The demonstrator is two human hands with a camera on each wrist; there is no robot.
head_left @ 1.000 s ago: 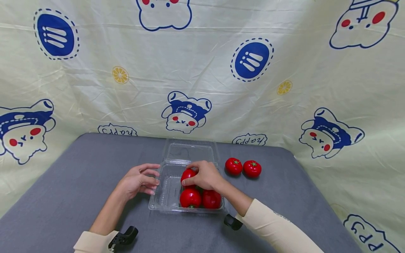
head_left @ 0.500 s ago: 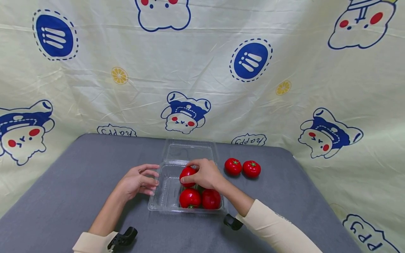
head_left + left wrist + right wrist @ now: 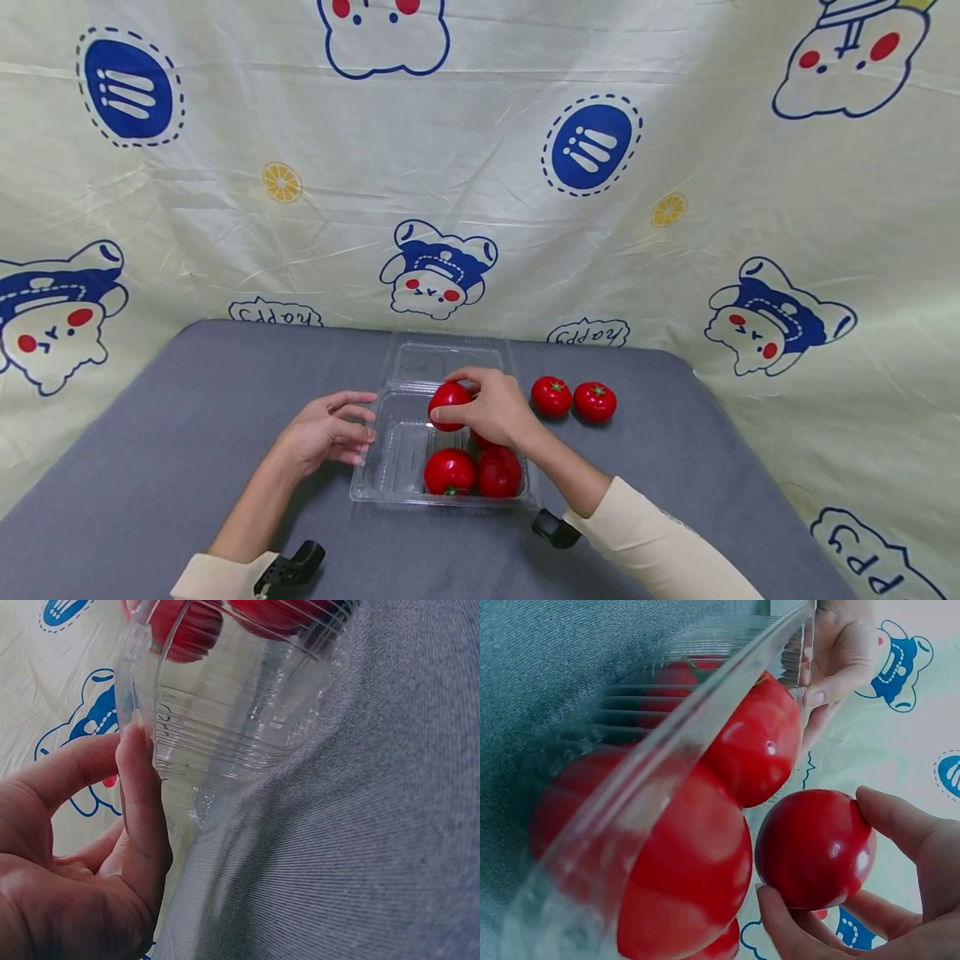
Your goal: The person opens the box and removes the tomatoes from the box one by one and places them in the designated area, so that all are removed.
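Head view: right hand clamped on a tomato, thumb and fingers round it, above the far half of the clear box. Near pair inside, third tomato partly hidden by the wrist. Loose pair on grey cloth, right of box. Risk, my guess: glossy skin under a fingertip hold, tomato slips and rolls.

Left wrist: left hand fingers apart, tips at the box's side; a hard push might slide thin plastic.

Right wrist: held tomato just beside boxed ones, contact unclear; a bump could shift them
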